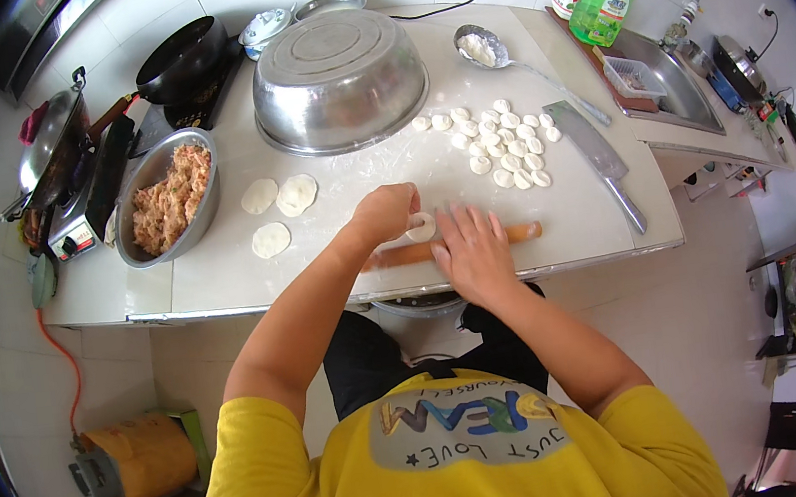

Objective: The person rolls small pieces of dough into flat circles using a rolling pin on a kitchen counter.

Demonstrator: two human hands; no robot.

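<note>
My left hand [388, 214] pinches the edge of a small round of dough [422, 227] on the floured countertop. Its fingertips are partly hidden. Beside it, my right hand [476, 250] presses palm down over a wooden rolling pin [524, 232], fingers stretched forward. The pin lies crosswise near the counter's front edge, just on my side of the dough round. Left of my hands lie three flat dough wrappers: one [271, 240] nearer me, another [260, 196] behind it and a third [297, 195] touching or close to that one. Many small dough pieces [508, 145] are spread to the right.
A steel bowl of minced filling [172, 202] stands at left, near a gas stove [75, 240]. An upturned metal basin [340, 80] is behind my hands. At right lie a cleaver [590, 143] and a ladle of flour [480, 48], before the sink [676, 84].
</note>
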